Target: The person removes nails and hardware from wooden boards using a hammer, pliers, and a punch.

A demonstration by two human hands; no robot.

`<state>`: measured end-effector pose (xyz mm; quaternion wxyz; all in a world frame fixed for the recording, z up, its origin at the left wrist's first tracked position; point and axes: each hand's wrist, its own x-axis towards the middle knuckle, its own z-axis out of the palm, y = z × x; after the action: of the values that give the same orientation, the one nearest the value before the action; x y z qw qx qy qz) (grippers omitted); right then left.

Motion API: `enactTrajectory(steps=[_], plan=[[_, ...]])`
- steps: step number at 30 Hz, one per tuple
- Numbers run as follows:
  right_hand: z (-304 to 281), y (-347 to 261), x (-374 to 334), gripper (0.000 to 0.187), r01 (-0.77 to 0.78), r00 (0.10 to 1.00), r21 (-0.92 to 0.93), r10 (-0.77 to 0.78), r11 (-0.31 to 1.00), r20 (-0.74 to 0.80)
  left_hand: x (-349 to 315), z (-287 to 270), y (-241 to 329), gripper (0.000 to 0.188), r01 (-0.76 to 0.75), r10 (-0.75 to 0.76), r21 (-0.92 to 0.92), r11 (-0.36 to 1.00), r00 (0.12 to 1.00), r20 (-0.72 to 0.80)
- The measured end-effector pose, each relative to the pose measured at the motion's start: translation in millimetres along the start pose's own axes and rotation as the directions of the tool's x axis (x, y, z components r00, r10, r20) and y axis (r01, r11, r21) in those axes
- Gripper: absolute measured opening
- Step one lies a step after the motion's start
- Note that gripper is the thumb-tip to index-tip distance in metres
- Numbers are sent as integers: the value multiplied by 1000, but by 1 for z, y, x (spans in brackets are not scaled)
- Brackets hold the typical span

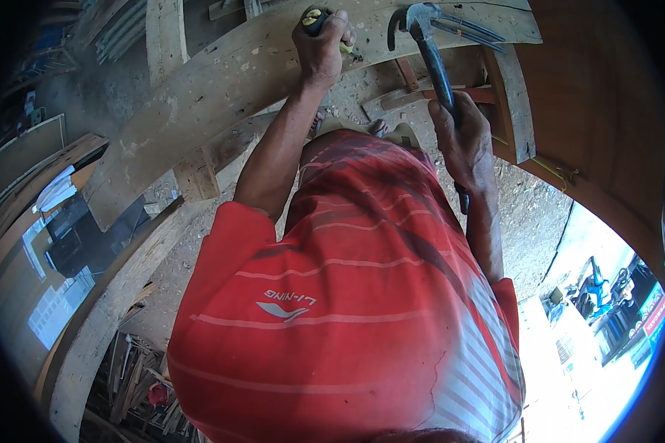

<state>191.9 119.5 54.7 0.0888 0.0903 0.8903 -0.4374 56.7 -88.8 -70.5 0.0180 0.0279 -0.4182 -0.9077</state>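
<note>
My right hand (465,140) is wrapped around the dark handle of a claw hammer (434,63). Its metal head is at the far end, over the wooden plank, and the handle's butt shows below my wrist. My left hand (323,48) is closed around a black-and-yellow tool handle (314,22) above the same plank. The rest of that tool is mostly hidden by my fingers, so its kind is unclear. Just right of the hammer head is a dark metal tool with two long prongs (471,31), like the handles of pliers.
The wide, pale wooden plank (222,81) crosses the bench. A brown wooden panel (598,96) stands at the right. At the left lie papers (55,190) and a dark flat board (89,236). Scrap wood sticks (137,376) are piled lower left.
</note>
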Motion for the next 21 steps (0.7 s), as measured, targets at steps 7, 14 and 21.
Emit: enactTrajectory(steps=[7,14,21], plan=[[-4,-14,4,42,-14,1000,9,14,1000,11,-3,24,18,19,-97,2,545,833,985,171],[-13,-59,-1,31,236,948,70,-214,969,-235,-7,45,53,28,54,-206,658,751,966,155],[-3,-38,6,29,178,981,-78,-182,981,-59,6,23,8,19,-1,20,623,782,1000,-23]])
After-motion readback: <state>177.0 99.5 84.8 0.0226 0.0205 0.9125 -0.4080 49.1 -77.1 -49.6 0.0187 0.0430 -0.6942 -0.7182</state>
